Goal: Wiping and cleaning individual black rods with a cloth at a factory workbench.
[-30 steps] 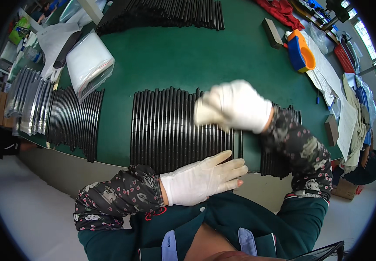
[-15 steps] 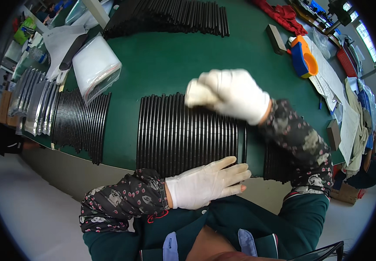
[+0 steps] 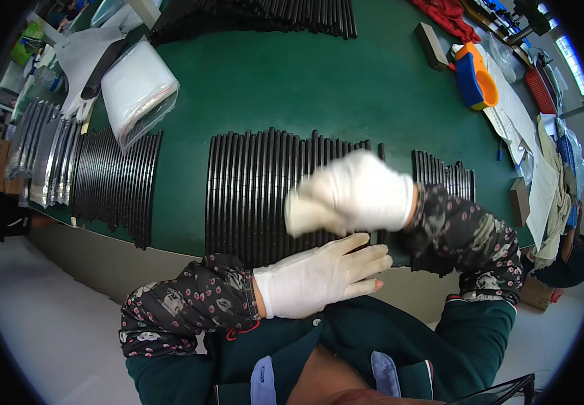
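The curled right hand, grip unclear, has neared the splayed left hand over black rods.

Black rods on green table, left hand at near ends, blurred right hand above

On the counter, a row of rods lies mid-frame, between a left row, its upper end overlapped by a bag, and a right row; a rod pile lies top centre.
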Motion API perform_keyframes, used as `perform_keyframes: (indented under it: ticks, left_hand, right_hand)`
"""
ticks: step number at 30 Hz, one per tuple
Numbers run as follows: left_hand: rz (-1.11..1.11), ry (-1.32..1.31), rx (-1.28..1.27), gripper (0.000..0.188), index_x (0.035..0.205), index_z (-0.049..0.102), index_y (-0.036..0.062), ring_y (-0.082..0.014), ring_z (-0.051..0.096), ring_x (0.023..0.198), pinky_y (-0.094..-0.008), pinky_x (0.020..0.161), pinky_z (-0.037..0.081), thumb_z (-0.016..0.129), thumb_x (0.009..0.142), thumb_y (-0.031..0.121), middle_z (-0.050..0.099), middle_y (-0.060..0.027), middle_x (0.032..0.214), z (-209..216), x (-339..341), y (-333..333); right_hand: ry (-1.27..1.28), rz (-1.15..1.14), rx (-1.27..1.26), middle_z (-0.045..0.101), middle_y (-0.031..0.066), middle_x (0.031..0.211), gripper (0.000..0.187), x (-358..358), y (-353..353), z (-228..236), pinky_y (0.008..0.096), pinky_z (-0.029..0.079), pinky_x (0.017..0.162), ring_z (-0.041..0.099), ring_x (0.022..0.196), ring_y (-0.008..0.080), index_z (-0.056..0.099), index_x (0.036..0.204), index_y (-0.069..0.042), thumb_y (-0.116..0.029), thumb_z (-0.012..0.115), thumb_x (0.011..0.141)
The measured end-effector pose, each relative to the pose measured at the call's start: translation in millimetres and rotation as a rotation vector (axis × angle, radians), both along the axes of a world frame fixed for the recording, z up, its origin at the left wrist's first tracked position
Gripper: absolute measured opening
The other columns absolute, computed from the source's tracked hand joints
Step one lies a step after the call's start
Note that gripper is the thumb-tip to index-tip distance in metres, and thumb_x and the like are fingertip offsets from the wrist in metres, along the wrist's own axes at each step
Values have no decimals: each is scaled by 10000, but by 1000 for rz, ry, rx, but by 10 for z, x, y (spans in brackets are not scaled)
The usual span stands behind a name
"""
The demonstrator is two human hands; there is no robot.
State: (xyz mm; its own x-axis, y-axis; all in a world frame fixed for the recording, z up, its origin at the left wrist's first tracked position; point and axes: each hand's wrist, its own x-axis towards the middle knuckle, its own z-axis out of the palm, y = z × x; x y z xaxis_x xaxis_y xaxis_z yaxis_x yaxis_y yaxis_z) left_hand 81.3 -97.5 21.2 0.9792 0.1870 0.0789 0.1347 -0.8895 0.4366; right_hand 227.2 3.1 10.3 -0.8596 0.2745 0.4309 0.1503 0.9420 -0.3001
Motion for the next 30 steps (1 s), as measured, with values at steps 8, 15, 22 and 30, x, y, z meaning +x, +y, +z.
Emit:
perform_keyframes:
  ticks: [8, 15, 22, 30]
  left_hand:
    - [9, 6, -30, 638, 1286, 538, 70, -275, 311, 1376, -431, 1147, 236, 680, 679, 205, 407, -143, 1420, 37, -11, -4]
    - [-22, 19, 10, 705, 1277, 527, 58, -289, 335, 1357, -438, 1123, 264, 750, 640, 263, 410, -151, 1419, 26, -21, 108]
    - [-25, 29, -48, 695, 1279, 518, 59, -293, 328, 1361, -441, 1128, 256, 750, 660, 271, 405, -158, 1418, 56, 54, 24]
    - [28, -84, -19, 785, 1333, 462, 48, -304, 335, 1353, -496, 1106, 259, 756, 693, 394, 371, -166, 1423, 231, 196, 201]
  right_hand:
    - [-363, 133, -89, 651, 64, 795, 390, -35, -182, 316, 313, 541, 592, 658, 657, 240, 591, 1045, -59, -118, 692, 673]
    - [-155, -377, -63, 624, 68, 681, 279, -34, 571, 186, 310, 531, 556, 654, 621, 228, 598, 928, -68, -232, 713, 734]
    - [-222, -322, 186, 645, 71, 745, 170, 60, 425, 131, 355, 549, 628, 675, 710, 237, 618, 927, -100, -152, 641, 767]
    - [112, -706, -13, 663, 118, 806, 222, 498, 452, 497, 396, 519, 654, 657, 763, 316, 605, 995, -117, -259, 663, 835]
